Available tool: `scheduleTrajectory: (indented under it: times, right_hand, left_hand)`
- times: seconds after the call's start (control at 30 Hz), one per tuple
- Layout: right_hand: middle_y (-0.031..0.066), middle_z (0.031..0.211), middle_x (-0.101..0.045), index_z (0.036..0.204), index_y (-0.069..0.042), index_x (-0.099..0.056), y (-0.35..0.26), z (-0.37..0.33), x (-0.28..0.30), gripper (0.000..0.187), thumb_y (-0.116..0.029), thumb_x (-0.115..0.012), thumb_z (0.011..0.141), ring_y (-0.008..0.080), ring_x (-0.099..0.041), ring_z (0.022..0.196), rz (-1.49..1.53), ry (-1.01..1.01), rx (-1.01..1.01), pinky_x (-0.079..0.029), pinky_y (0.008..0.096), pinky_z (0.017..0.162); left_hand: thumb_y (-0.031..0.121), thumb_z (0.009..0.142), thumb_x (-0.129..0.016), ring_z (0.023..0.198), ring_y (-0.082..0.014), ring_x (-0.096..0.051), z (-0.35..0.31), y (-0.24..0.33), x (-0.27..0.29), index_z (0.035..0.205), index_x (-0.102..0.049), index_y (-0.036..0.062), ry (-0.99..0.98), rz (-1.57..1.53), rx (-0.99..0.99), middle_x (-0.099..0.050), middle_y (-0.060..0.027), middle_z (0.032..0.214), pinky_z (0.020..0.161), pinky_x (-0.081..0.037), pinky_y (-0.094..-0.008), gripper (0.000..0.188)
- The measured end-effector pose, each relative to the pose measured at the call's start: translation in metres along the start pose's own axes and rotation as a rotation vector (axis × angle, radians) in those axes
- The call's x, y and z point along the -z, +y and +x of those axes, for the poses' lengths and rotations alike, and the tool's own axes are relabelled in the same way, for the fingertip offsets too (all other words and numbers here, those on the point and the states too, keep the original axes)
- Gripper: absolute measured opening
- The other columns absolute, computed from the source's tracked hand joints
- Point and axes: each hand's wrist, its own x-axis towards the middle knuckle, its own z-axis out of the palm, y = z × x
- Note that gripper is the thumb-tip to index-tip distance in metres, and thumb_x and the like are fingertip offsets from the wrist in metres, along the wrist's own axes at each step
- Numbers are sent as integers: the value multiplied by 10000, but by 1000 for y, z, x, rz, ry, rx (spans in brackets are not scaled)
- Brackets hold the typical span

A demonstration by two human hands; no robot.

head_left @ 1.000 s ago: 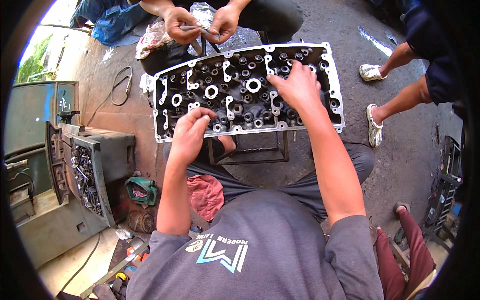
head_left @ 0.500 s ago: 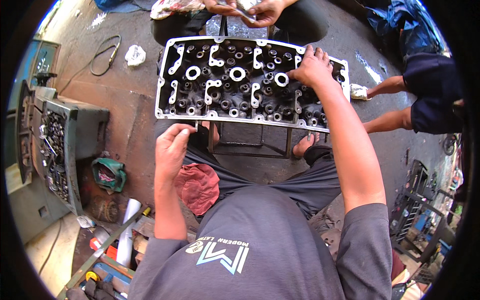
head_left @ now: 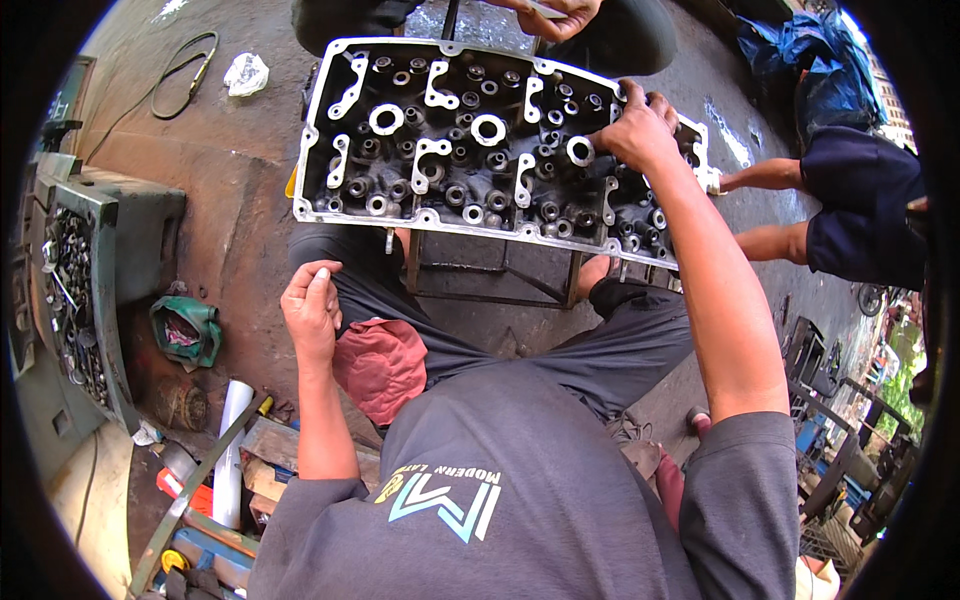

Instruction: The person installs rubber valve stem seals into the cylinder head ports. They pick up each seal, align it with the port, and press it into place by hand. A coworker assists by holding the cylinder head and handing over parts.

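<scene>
Resting right grip (head_left: 640,128): I am laying it part-spread across the cylinder head's (head_left: 505,150) far rim, towards its right end, thumb reaching inside; I cannot tell how firmly it is clasping.
Left grip (head_left: 312,308): I am curling thumb and fingers together, apart from the head, below its near left corner; whether they are pinching something small, I cannot tell.
Peg (head_left: 390,240): it is hanging under the head's near rim; my left fingertips, beside it half a second ago, are now drawing away, so I am judging that only my right grip is bearing on the head.
Cylinder head: it is lying cavities upward, above a metal stand (head_left: 574,280).
Far edge: a co-worker's hands (head_left: 562,20) are crowding just beyond the head's far rim.
Near edge: open room is lying between the head's near rim and my left grip.
</scene>
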Motion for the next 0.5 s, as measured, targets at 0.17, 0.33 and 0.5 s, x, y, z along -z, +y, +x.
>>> scheduleTrajectory:
  times: [0.17, 0.33, 0.5]
  right_hand:
    - [199, 1504, -287, 1478, -218, -327, 7, 9, -13, 990, -345, -815, 626, 408, -206, 1423, 32, 20, -46, -344, 595, 1079]
    - [209, 1544, -223, 1498, -210, -266, -6, 8, -5, 1030, -376, -823, 647, 429, -169, 1442, -39, -40, -94, -310, 650, 1072]
    - [266, 1466, -362, 1473, -41, -308, 35, -47, 35, 1025, -443, -823, 684, 405, -361, 1354, 596, 144, 27, -350, 451, 1098]
  left_hand:
    - [153, 983, -507, 451, -14, -340, 0, 3, 1, 999, -635, -7, 6, -10, 63, -420, 46, 603, 382, -306, -185, 206]
    - [163, 982, -471, 516, -59, -400, -7, 14, -4, 1052, -593, -4, -90, 13, 136, -487, 6, 711, 470, -378, -213, 219]
    - [101, 973, -478, 579, -79, -453, -51, 19, -20, 1123, -558, -11, -377, -80, 331, -606, -64, 898, 542, -426, -219, 204]
